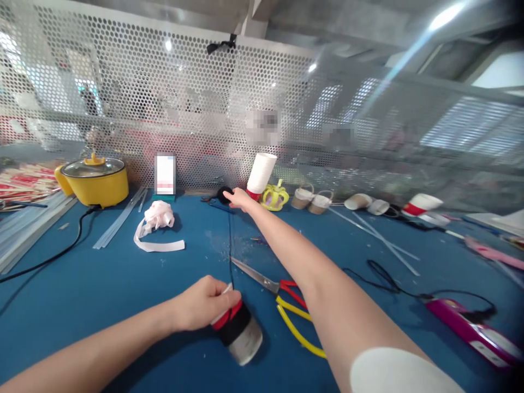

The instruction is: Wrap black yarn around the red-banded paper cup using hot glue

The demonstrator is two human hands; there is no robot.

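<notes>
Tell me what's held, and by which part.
Left hand holds a banded cup by its red end; right hand is at a black ball, grip unclear.

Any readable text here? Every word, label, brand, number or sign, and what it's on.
None legible.
Screen: pixelated, unreadable.
Purple device: any markings too blurred to read.
Wrapped cup in the left hand: no lettering I can make out.
Mesh panel: pixelated patches on or behind it, unreadable.
</notes>
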